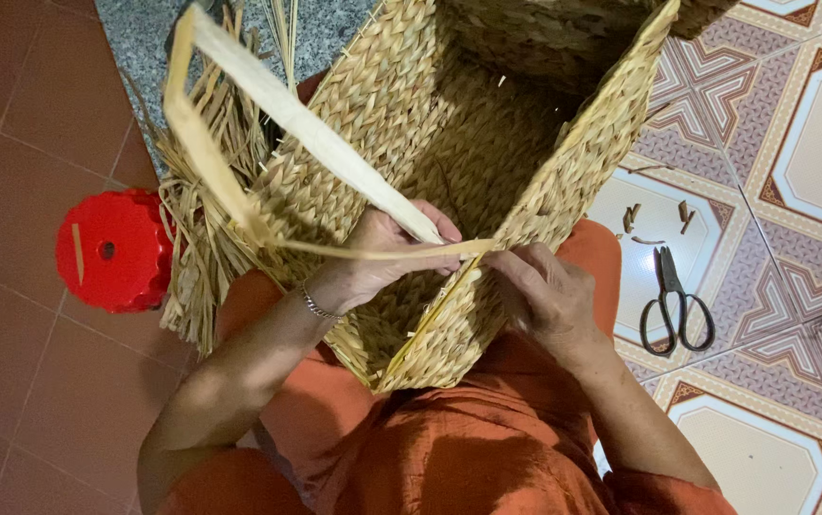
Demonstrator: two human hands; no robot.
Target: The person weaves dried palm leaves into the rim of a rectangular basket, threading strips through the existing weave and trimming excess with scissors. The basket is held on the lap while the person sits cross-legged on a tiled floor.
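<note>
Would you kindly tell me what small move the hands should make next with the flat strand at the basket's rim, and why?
Probably pull the strand snug through the rim. It loops loosely up from the woven basket, the left hand pinches it, and the right hand presses the rim where it enters.

Red round plastic stool [113, 250] seen on brown tiles [10, 143]. 1 pair of black scissors [675, 305] laid on patterned floor tiles [792, 124], short cut straw pieces [632, 217] scattered just beside.
</note>
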